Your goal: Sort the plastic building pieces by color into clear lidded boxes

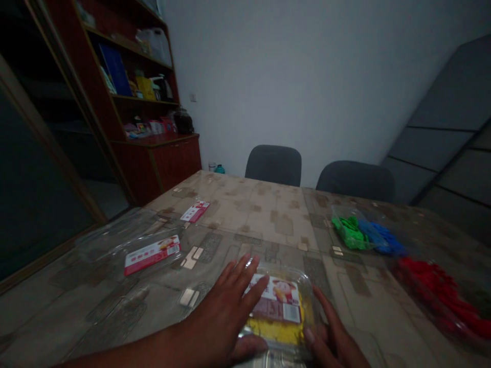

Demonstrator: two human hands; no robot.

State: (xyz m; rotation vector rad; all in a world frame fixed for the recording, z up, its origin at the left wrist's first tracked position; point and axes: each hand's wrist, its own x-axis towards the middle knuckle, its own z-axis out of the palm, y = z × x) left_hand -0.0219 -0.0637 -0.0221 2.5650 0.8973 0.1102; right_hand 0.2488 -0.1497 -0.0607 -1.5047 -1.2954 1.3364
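A lidded clear plastic box (274,340) sits on the table right before me, with yellow contents showing through it. On its lid is a printed label (286,291) in white and dark red. My left hand (230,306) lies across the left part of the lid, fingers stretched out and thumb near the front edge. At the box's right side is my right hand (333,332), its thumb and forefinger gripping the near right corner. The rest of its fingers are partly hidden.
Clear trays hold green pieces (351,231), blue pieces (385,239) and red pieces (441,291) at the right. Left lie clear lids, one with a red-and-white label (152,254), another label (195,211) farther back. Two grey chairs (273,164) stand beyond the patterned table (268,225).
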